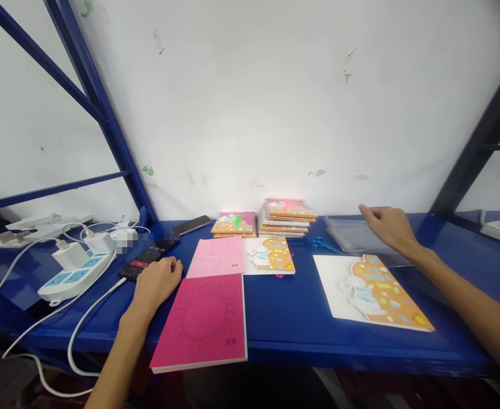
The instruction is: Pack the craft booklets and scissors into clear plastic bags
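Observation:
My left hand (158, 279) rests on the blue table with its fingers curled in, beside a black phone (139, 264) and left of a magenta book (203, 324) with a crab outline. My right hand (388, 227) is over clear plastic sleeves (352, 234), fingers bent together; whatever may be between them is hidden. A book with a white and orange cover (371, 292) lies below my right hand. A pink sheet (216, 257) with a bat outline lies behind the magenta book, next to a smaller white and orange book (271, 254).
Stacked books (286, 218) and a lower pile (234, 223) stand by the wall. Blue scissors (324, 244) lie beside the sleeves. Another phone (191, 225) is at the back. A white power strip (77, 275) with chargers and cables fills the left side. Blue metal posts frame the table.

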`<state>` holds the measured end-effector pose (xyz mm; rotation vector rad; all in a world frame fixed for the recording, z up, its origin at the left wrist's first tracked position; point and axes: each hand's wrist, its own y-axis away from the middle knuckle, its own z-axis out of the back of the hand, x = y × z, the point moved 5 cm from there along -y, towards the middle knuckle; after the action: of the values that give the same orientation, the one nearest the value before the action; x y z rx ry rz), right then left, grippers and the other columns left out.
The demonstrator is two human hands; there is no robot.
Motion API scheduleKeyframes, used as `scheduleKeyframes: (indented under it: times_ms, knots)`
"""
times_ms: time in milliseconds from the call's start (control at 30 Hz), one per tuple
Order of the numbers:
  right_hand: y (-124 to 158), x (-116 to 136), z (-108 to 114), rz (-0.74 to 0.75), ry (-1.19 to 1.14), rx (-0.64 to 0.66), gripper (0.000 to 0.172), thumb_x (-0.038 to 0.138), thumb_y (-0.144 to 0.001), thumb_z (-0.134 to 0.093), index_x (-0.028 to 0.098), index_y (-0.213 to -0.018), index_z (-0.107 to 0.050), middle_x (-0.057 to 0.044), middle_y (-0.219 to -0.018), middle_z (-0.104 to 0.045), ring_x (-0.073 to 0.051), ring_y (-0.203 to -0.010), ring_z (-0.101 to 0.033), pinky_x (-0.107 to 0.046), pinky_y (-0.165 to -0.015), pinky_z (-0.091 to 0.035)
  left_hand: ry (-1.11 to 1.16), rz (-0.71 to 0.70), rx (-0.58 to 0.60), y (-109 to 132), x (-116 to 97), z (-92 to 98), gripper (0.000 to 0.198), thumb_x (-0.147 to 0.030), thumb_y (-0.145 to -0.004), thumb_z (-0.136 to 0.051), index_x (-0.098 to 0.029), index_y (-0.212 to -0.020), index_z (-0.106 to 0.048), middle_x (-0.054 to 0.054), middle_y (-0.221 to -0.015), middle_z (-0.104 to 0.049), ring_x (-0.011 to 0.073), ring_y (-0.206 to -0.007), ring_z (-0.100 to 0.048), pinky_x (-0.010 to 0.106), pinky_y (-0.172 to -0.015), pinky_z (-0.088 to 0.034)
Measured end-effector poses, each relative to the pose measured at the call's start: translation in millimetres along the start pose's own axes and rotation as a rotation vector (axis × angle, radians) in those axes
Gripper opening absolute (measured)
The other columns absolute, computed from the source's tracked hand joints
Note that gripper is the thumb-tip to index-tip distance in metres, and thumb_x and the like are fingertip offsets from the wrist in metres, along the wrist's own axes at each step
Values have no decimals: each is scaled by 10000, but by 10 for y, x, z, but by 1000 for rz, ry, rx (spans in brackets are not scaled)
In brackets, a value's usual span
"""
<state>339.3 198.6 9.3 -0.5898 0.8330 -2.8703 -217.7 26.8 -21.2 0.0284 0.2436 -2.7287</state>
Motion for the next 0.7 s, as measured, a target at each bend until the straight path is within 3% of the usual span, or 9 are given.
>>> scheduleKeyframes:
  times_ms: [700]
  knots:
    - [20, 22, -30, -19, -14, -20, 507, 515, -956, -402, 240, -534, -346, -52, -511, -486, -203, -551, -437, -341, -598, -274, 13, 2, 8, -7, 1, 10, 435, -383, -957, -287, -221, -760, -639, 165, -965, -774, 400, -968, -725, 430, -737, -486]
